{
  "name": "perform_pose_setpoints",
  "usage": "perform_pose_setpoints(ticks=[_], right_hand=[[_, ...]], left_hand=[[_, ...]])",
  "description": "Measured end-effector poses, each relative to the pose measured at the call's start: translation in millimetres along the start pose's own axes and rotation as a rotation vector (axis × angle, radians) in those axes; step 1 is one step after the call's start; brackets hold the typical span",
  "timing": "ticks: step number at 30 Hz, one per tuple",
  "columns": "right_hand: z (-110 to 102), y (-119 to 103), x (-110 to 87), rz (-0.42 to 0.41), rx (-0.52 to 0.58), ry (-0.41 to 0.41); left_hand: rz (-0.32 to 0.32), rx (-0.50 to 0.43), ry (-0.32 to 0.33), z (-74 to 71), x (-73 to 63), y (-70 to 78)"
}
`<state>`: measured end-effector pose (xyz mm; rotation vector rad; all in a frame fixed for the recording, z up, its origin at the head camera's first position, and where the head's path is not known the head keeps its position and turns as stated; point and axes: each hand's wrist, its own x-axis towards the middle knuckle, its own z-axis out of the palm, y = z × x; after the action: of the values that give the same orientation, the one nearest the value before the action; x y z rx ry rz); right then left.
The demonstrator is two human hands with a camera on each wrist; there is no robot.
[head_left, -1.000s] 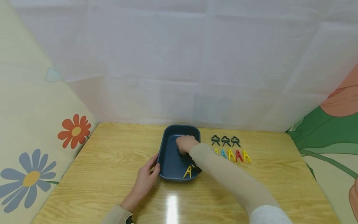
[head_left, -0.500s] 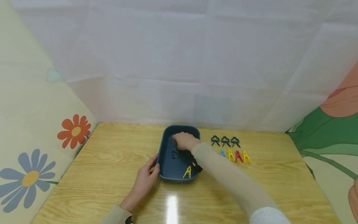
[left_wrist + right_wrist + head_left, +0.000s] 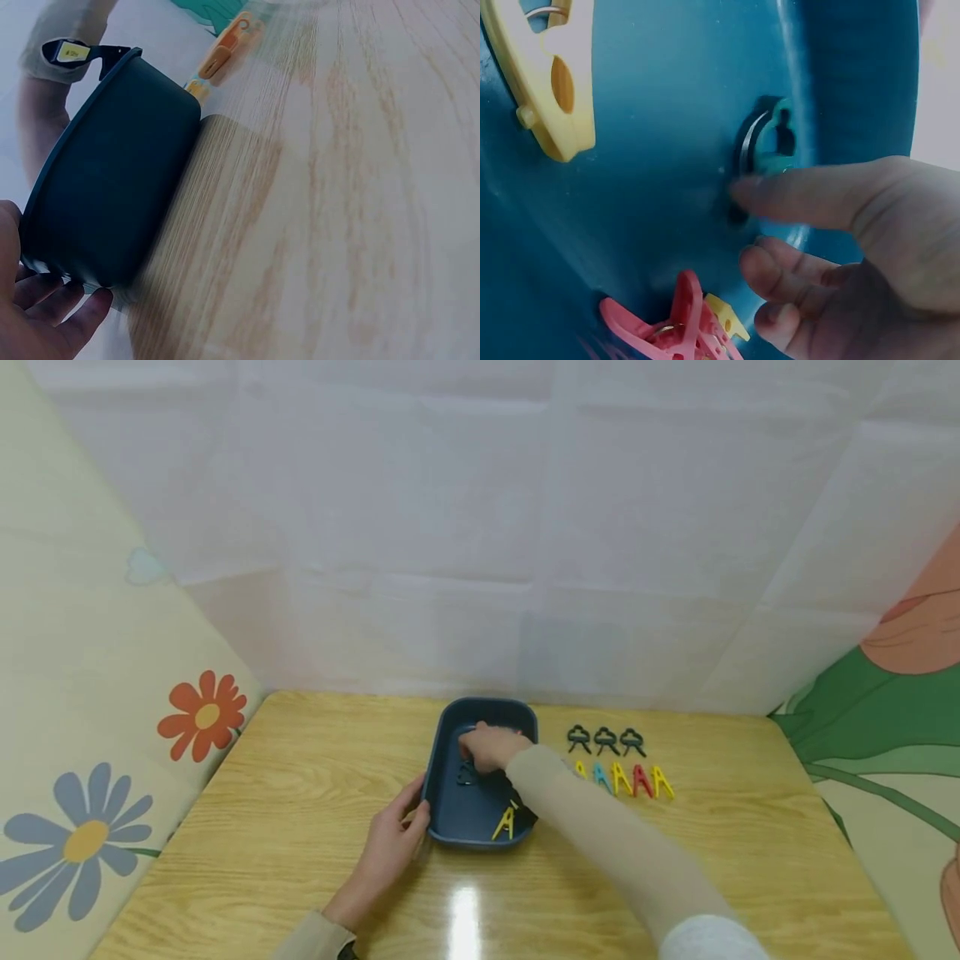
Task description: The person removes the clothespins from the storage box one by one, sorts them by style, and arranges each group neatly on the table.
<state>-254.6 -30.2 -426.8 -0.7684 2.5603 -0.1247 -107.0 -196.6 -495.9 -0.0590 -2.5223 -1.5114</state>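
A dark blue tray (image 3: 457, 814) stands on the table, and my left hand (image 3: 393, 827) grips its left side. Fingers (image 3: 64, 304) of that hand lie against the tray's outer wall in the left wrist view. Inside the tray, my right hand (image 3: 493, 748) reaches over the far half. A dark green clip (image 3: 776, 142) lies on the tray floor, with my right thumb just over or touching its end; which cannot be told. The other right fingers bend loosely beside it. A yellow clothespin (image 3: 559, 90) and a pink clothespin (image 3: 679, 326) also lie in the tray.
Right of the tray, three dark clips (image 3: 605, 741) stand in a row. In front of them is a row of several clothespins in yellow, blue and red (image 3: 641, 780). A white sheet (image 3: 420, 527) hangs behind the table (image 3: 322, 760).
My right hand has drawn back from the dark green clip, which now shows beside it, turned slightly and shifted left. The left hand and the tray hold their places.
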Motion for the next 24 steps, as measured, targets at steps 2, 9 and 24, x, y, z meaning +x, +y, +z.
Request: perform_pose_setpoints(ticks=[2, 9, 24], right_hand=[[1.7, 0.7, 1.8, -0.008, -0.001, 0.006], [3.5, 3.4, 7.0, -0.029, -0.016, 0.01], [2.9, -3.7, 12.3, -0.026, -0.08, 0.002]], left_hand=[[-0.009, 0.0, -0.005, 0.3, -0.1, 0.3], [-0.015, 0.005, -0.007, 0.6, 0.1, 0.8], [-0.017, 0.005, -0.02, -0.6, -0.2, 3.5]])
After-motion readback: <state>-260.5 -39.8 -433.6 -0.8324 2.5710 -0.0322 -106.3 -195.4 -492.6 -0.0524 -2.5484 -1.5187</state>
